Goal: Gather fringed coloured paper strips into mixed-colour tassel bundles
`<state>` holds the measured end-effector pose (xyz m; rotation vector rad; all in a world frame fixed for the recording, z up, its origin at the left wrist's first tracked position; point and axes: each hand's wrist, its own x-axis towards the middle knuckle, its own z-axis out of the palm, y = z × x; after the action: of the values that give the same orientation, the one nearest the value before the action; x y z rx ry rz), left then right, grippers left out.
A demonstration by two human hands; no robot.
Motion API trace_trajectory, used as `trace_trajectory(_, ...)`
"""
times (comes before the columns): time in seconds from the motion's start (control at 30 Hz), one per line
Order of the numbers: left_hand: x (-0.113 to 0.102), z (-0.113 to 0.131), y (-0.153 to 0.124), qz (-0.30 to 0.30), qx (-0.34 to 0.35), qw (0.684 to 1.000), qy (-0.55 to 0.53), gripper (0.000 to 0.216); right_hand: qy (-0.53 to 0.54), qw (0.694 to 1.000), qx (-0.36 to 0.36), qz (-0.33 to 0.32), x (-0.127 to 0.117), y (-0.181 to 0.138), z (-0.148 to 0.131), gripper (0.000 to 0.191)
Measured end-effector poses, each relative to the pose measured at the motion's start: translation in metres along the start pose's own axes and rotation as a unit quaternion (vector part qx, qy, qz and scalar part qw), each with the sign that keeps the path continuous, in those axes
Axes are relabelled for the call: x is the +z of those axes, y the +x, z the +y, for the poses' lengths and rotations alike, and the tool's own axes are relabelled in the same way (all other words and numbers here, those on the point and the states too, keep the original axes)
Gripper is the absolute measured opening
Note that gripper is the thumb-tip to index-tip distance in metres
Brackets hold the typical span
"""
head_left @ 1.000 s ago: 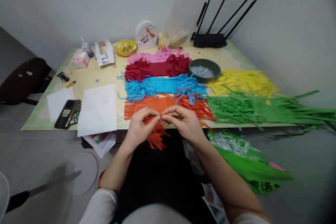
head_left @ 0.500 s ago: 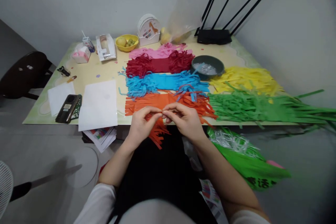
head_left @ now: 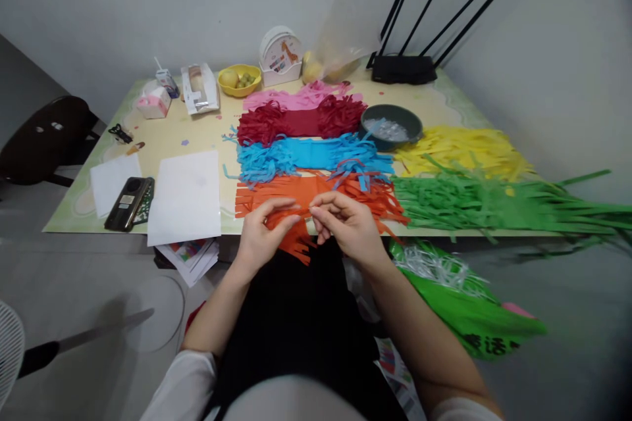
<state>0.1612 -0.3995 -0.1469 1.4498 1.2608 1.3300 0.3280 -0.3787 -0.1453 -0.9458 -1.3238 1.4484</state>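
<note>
Orange fringed paper [head_left: 299, 189] lies along the table's front edge, and a fringed end of it hangs over the edge between my hands. Above its left part is my left hand [head_left: 261, 233], thumb and fingers apart, with nothing visible between them. My right hand [head_left: 343, 220] pinches thumb and forefinger together above the paper; whatever is in the pinch is too small to make out. Behind the orange paper are rows of blue fringed paper [head_left: 309, 153], dark red fringed paper [head_left: 302, 122] and pink fringed paper [head_left: 296, 100].
Yellow fringed paper [head_left: 467, 150] and green fringed paper [head_left: 459, 197] lie to the right. A dark bowl [head_left: 413, 123] holds clear pieces. At left are a phone [head_left: 126, 200] and white sheets [head_left: 185, 197]. A black router [head_left: 403, 70] stands behind; a green bag [head_left: 484, 319] is below the edge.
My hands have come apart: the left fingers have opened and moved slightly left, while the right stays pinched. The hanging orange end has shifted up a little.
</note>
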Motion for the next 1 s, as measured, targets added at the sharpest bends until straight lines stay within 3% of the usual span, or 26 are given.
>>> trace_trajectory(0.1, -0.003, 0.000, 0.001, 0.010, -0.007, 1.000, 0.021, 0.007, 0.000, 1.000, -0.001, 0.002, 0.003, 0.001, -0.002, 0.027)
trace_trajectory(0.3, 0.004, -0.004, -0.003, 0.043, -0.021, 0.998, -0.026, 0.009, 0.007, 0.998, 0.037, -0.047, 0.005, 0.003, 0.001, 0.032)
trace_trajectory(0.47, 0.003, -0.010, -0.004, -0.021, -0.095, 0.987, -0.129, 0.018, -0.042, 0.999, 0.021, -0.014, -0.006, 0.005, -0.006, 0.026)
trace_trajectory(0.57, 0.000, -0.014, 0.000, -0.053, -0.091, 0.987, -0.119, 0.023, -0.079, 0.996, 0.011, -0.026, -0.005, 0.006, -0.012, 0.025)
trace_trajectory(0.8, 0.000, -0.022, -0.005, -0.011, -0.125, 0.980, -0.155, 0.021, -0.097, 0.995, -0.025, 0.012, 0.007, 0.014, -0.014, 0.027)
trace_trajectory(0.9, -0.032, -0.029, 0.005, 0.005, -0.138, 0.984, -0.110, 0.027, -0.075, 0.996, -0.037, 0.018, 0.010, 0.015, -0.005, 0.027)
trace_trajectory(0.97, -0.077, -0.034, 0.030, 0.063, -0.117, 0.991, 0.001, 0.029, -0.064, 0.997, -0.037, 0.023, 0.005, 0.014, 0.003, 0.030)
trace_trajectory(1.0, -0.105, -0.036, 0.049, 0.127, -0.088, 0.984, 0.091, 0.028, -0.065, 0.997, -0.036, 0.030, -0.001, 0.015, 0.007, 0.031)
